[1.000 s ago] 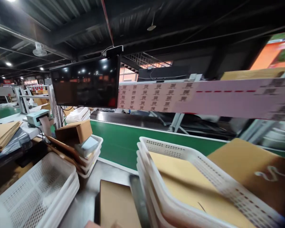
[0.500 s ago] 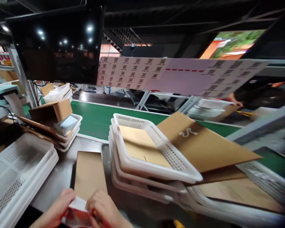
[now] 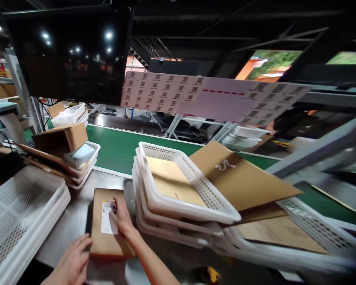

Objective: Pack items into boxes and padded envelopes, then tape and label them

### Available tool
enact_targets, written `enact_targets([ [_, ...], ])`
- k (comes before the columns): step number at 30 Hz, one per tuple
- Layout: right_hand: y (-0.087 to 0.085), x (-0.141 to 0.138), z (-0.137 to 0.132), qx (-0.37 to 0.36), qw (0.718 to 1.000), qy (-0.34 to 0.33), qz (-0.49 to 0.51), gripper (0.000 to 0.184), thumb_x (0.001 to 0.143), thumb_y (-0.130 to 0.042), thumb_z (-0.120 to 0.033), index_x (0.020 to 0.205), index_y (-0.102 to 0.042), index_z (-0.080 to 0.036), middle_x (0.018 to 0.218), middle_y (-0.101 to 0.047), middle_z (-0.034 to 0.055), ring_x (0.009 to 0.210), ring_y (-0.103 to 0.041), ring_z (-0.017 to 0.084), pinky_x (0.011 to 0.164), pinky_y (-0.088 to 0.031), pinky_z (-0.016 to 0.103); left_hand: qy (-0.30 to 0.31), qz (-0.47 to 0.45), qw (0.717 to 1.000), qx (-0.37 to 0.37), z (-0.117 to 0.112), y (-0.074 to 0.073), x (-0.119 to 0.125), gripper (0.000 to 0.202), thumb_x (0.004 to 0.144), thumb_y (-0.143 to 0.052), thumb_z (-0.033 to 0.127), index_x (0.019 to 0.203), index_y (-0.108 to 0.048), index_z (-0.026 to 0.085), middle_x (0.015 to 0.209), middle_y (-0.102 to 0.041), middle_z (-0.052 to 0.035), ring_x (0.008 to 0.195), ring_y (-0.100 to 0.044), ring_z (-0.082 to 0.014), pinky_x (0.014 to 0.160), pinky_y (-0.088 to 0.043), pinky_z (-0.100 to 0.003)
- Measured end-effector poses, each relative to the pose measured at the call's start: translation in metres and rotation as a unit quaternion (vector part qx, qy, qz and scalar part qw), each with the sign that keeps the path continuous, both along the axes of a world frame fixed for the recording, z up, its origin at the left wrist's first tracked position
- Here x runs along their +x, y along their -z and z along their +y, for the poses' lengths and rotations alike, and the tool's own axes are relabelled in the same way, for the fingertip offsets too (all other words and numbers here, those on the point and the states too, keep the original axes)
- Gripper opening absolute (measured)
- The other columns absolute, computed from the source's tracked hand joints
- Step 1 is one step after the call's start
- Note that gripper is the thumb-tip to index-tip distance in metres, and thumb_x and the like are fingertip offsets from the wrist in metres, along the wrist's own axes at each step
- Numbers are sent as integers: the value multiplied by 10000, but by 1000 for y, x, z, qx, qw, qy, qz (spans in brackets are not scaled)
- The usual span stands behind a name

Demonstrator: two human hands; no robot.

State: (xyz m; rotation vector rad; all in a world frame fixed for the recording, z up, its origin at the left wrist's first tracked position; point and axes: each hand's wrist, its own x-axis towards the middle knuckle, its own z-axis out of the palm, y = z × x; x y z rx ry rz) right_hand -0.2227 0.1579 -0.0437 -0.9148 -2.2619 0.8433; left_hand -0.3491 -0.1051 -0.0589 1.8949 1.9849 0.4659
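A flat brown cardboard parcel (image 3: 106, 241) lies on the steel worktop (image 3: 74, 225) in front of me. A white printed label (image 3: 108, 217) sits on its top face. My right hand (image 3: 120, 218) rests on the label's right edge, fingers laid flat and pressing it down. My left hand (image 3: 72, 263) is at the parcel's near left corner, fingers loosely spread against its edge, holding nothing.
Stacked white perforated baskets (image 3: 178, 198) with cardboard sheets (image 3: 243, 180) stand right of the parcel. More baskets (image 3: 20, 213) sit left, another stack holds a small box (image 3: 62, 138). A green conveyor belt (image 3: 115, 146) runs behind, under a dark monitor (image 3: 68, 55) and barcode sheet (image 3: 195, 97).
The label that both hands held near my body now lies on the parcel. My right hand reached forward onto it; my left hand moved to the parcel's edge.
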Motion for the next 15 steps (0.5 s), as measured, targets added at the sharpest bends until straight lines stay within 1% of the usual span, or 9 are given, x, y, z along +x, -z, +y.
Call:
enact_targets([
  [2,12,2,-4,34,999,-2,-35,633,749,-595,-58,1372,-646,-163,1352,-710,201,1292,-650,360,1131,-504,552,47,-21,998,36,15,-3,9,297,833,-592,148,1032,-801,218,1591,-595,-106,1532,-464,-360,1270,-417,-481],
  [3,16,4,-6,58,996,-18,-61,646,785,-573,-49,1416,-632,-172,1452,-656,216,1390,-583,387,1184,-440,606,56,-37,997,43,21,-3,12,297,822,-613,153,1040,-805,216,1587,-600,-106,1524,-474,-361,1269,-423,-483],
  [4,18,5,-8,83,991,-50,-91,626,825,-556,-50,1428,-639,-198,1517,-618,203,1452,-531,393,1214,-399,624,55,-53,996,45,25,-1,15,291,805,-637,155,1031,-809,215,1578,-608,-107,1513,-488,-361,1261,-438,-477],
  [7,19,3,-7,129,958,-189,-170,462,939,-591,-152,1357,-716,-301,1541,-643,85,1477,-535,325,1251,-393,527,30,-78,996,43,27,14,18,252,746,-676,141,949,-807,213,1563,-622,-106,1497,-503,-363,1244,-462,-460],
  [8,18,2,-6,129,950,-214,-186,444,958,-617,-210,1383,-705,-306,1558,-629,79,1477,-540,315,1254,-399,507,25,-81,995,45,25,20,19,242,737,-675,133,927,-801,215,1563,-622,-101,1495,-507,-360,1243,-464,-456],
  [9,17,0,-5,124,948,-215,-197,473,967,-633,-252,1437,-669,-286,1594,-588,100,1495,-521,322,1262,-393,510,25,-82,995,47,24,26,18,239,733,-673,128,918,-796,216,1569,-617,-98,1496,-505,-358,1242,-463,-453],
  [12,15,7,-5,121,950,-153,-245,638,997,-609,-323,1597,-483,-146,1697,-348,243,1584,-347,429,1279,-321,646,27,-87,994,52,25,39,14,216,747,-663,137,907,-789,209,1561,-622,-116,1500,-500,-363,1236,-465,-456],
  [13,18,14,-9,129,948,-141,-256,678,991,-627,-366,1613,-459,-156,1706,-307,249,1587,-317,460,1267,-318,684,31,-100,993,49,28,41,12,182,760,-664,155,883,-787,210,1542,-639,-122,1491,-512,-365,1230,-469,-460],
  [15,33,37,-23,184,936,-156,-256,796,937,-701,-488,1642,-413,-256,1712,-304,209,1563,-341,496,1218,-378,725,42,-162,986,19,35,39,9,69,773,-701,220,780,-769,227,1471,-699,-108,1446,-561,-373,1214,-483,-470],
])
